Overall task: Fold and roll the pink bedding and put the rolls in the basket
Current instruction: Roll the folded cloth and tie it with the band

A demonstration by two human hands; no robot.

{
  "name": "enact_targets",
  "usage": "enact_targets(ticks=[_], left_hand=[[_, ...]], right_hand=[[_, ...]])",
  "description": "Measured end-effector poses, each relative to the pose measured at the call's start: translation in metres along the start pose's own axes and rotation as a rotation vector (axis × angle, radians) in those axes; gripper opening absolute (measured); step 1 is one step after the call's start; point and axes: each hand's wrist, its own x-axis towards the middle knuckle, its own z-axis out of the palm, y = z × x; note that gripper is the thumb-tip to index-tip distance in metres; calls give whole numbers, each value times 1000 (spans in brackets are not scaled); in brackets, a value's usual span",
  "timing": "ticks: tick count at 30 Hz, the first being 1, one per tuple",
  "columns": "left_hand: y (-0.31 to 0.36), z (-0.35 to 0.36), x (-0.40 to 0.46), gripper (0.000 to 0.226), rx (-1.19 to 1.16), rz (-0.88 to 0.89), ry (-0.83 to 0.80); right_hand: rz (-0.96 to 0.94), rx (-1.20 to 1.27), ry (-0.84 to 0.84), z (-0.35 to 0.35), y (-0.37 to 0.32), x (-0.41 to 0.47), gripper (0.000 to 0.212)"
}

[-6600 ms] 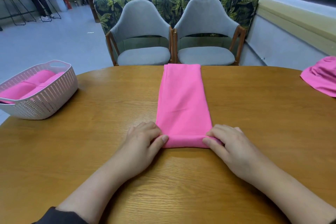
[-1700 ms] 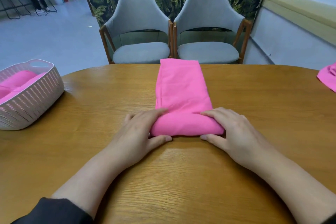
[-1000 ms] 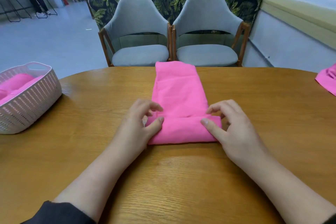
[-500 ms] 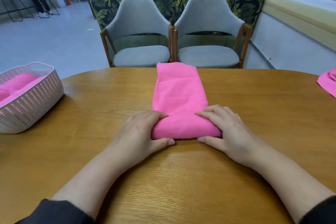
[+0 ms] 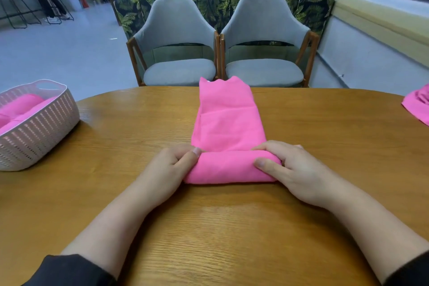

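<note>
One oval wooden worktop (image 5: 139, 193) fills the view, with two grey chairs (image 5: 178, 53) beyond its far edge. One long pink bedding strip (image 5: 228, 123) lies down the middle, its near end wound into one roll (image 5: 228, 168). My two hands hold that roll: left hand (image 5: 170, 167) and right hand (image 5: 294, 169), fingers curled round each end. One white basket (image 5: 44, 132) at left holds two pink rolls (image 5: 21, 107). One more pink cloth (image 5: 417, 104) lies at right.
</note>
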Motion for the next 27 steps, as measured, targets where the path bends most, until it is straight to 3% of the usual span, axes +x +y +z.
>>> enact_targets(ticks=[2, 4, 6, 8, 11, 14, 19, 21, 24, 27], left_hand=[[1, 2, 2, 20, -3, 56, 113], [3, 0, 3, 30, 71, 166, 191], [1, -2, 1, 36, 48, 183, 141], [-1, -6, 0, 25, -4, 117, 53], [-8, -6, 3, 50, 210, 141, -19], [-7, -2, 10, 45, 168, 81, -26], [-9, 5, 17, 33, 124, 38, 44], [-12, 8, 20, 35, 102, 72, 117], [-17, 9, 21, 30, 230, 270, 242], [-18, 9, 16, 28, 188, 322, 201]], right_hand=[[72, 82, 10, 1, 2, 2, 40], [88, 130, 28, 1, 0, 4, 33], [87, 154, 64, 1, -2, 6, 22], [69, 162, 134, 6, -3, 8, 16], [-23, 25, 282, 14, -2, 10, 21], [-158, -55, 349, 13, -7, 11, 27], [-126, -108, 102, 5, 5, 9, 65], [-116, -105, 109, 6, 5, 11, 64], [-93, -99, 107, 5, 4, 14, 59], [-60, -98, 96, 3, 5, 15, 58]])
